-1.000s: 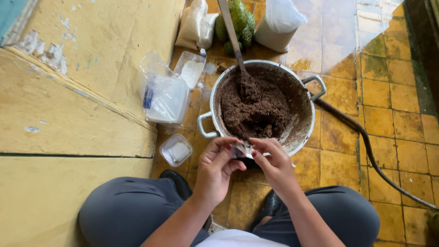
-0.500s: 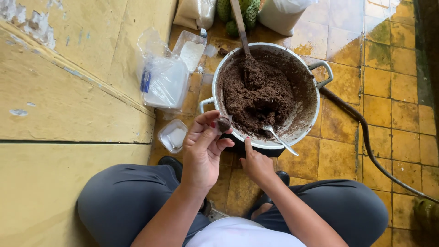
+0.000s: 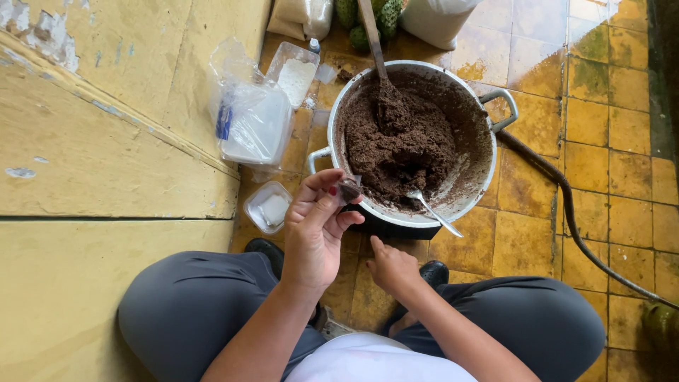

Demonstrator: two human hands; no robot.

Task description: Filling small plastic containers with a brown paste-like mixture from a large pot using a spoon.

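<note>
A large metal pot full of dark brown paste stands on the tiled floor in front of my knees. A wooden stirrer stands in the paste and a metal spoon leans on the near rim. My left hand is raised at the pot's near-left edge, pinching a small clear wrapper with a brown lump between fingers and thumb. My right hand hangs lower, just below the pot, fingers loosely curled and holding nothing.
Clear plastic tubs and a small lidded cup sit by the yellow wall on the left. Sacks and green fruit lie behind the pot. A dark hose runs across the tiles on the right.
Both hands worked the wrapped lump together at the pot's rim. Since then my right hand let go and dropped low, the spoon rests in the pot, and my left hand keeps the lump.
</note>
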